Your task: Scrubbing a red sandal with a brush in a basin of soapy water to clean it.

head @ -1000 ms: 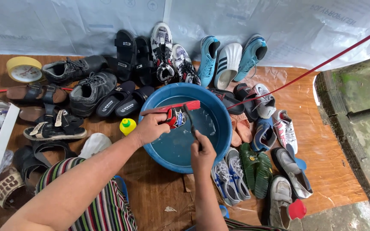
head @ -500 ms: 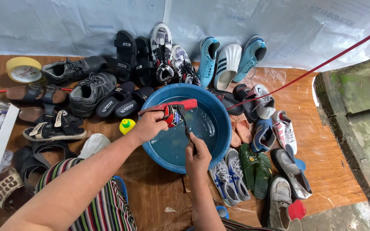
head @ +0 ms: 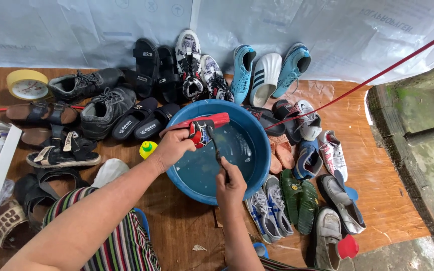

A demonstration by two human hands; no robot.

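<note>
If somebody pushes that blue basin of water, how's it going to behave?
The blue basin holds water, so it is probably heavy and would slide stiffly on the wooden floor. The water would likely slosh. Wide and low, it seems unlikely to tip.

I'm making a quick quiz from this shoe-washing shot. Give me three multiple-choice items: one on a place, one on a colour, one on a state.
1. Where is the red sandal held?
A. over the basin
B. on the floor
C. beside the clock

2. What colour is the basin?
A. green
B. blue
C. white

3. What is the right hand doing?
A. resting open
B. gripping a brush
C. holding a sneaker

Answers: 1 A, the left hand holds it above the water. 2 B, its rim is blue. 3 B, its fingers close around the brush handle.
</note>
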